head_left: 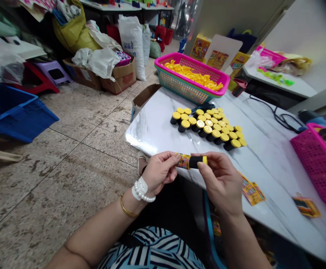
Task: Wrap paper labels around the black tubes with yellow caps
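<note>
Striped cloth (151, 250) sits before the table (275, 157); by the table's near edge, my left hand (160, 168) pinches a label (184, 161), my right hand (226, 183) grips the black tube (195, 162); light, level tension looks best.

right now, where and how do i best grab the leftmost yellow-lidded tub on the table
Probably by its black body, just under the yellow lid, coming in from the left. The tub stands lid up with bare table on that side, while other tubs crowd its right. The body is round, and the wider lid should help stop a slip.
</note>
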